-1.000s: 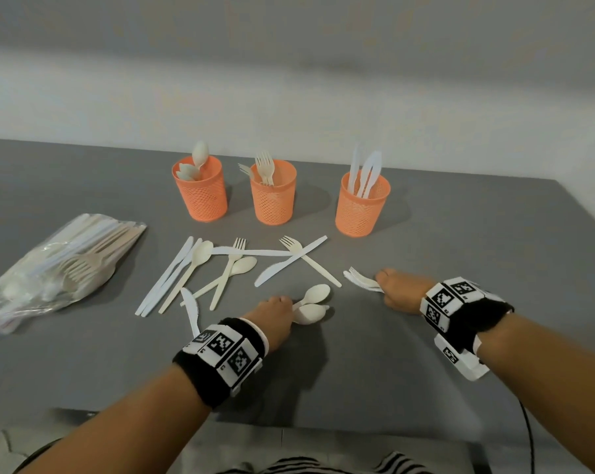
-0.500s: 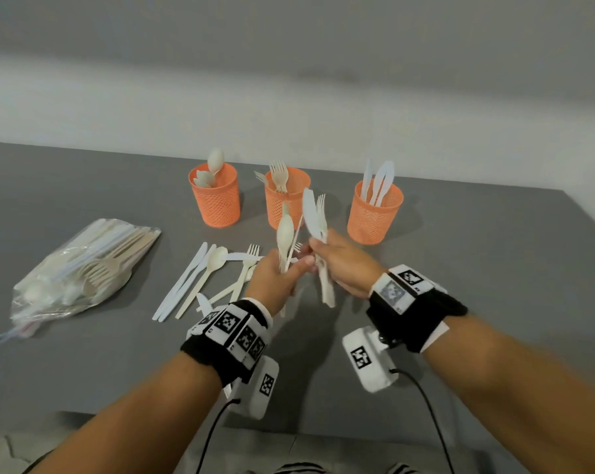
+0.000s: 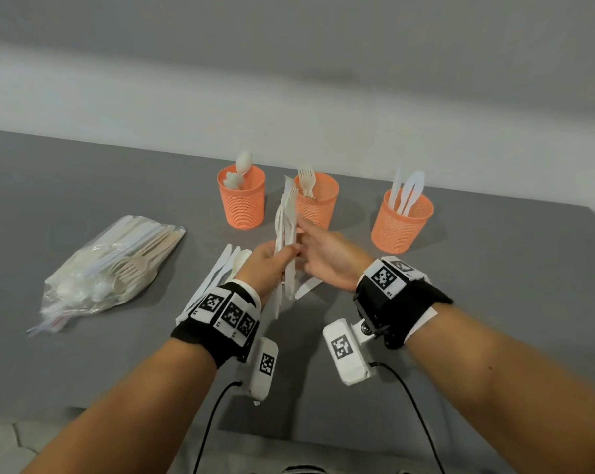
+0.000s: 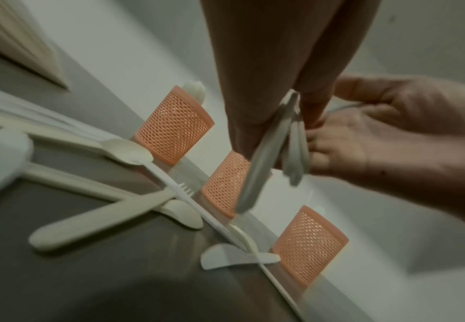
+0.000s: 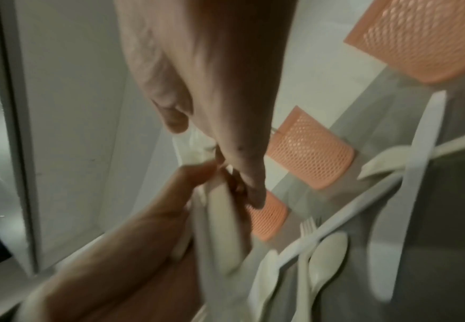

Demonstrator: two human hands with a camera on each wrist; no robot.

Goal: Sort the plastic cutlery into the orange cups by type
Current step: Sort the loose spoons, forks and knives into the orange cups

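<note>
Three orange mesh cups stand in a row: the left cup [image 3: 243,203] has spoons, the middle cup [image 3: 318,203] forks, the right cup [image 3: 400,222] knives. Above the table, in front of the middle cup, my left hand [image 3: 272,263] grips an upright bundle of white cutlery [image 3: 286,217] by its handles. My right hand [image 3: 309,246] meets it from the right and pinches the same bundle between thumb and fingers. In the left wrist view the bundle [image 4: 256,174] hangs below my fingers. Loose cutlery [image 3: 220,271] lies on the table under my left hand, partly hidden.
A clear plastic bag of more cutlery [image 3: 115,268] lies at the left of the grey table [image 3: 494,268]. A white wall runs along the table's far edge behind the cups. Cables hang from both wrist cameras near the front edge.
Both hands picked pieces off the table, rose and came together. The spoons in my left hand and the pieces in my right are now one bundle between the hands.
</note>
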